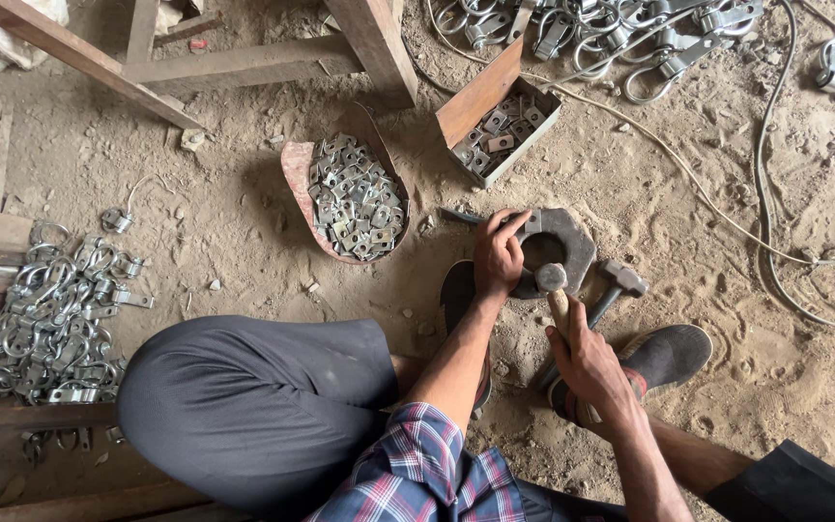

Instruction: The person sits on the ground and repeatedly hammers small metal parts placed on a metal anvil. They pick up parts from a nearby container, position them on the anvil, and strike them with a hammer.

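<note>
We count two hammers: one [555,290] gripped in our right hand [587,362], one [616,285] lying on the dirt. One heavy iron block [567,242] sits under our left hand [498,256]. Two containers hold small metal plates, a curved tray [294,169] and a cardboard box [533,130]. Two heaps of metal rings lie about, one left [55,324], one above [591,34]; their pieces are too many to count

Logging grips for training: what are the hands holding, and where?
Right hand grips a hammer by its wooden handle. Left hand rests on the steel block; any hold is hidden.

left hand [498,256]: covers workpiece on anvil block [564,237] (unidentifiable) | right hand [587,362]: hides hammer [555,290] handle
</note>
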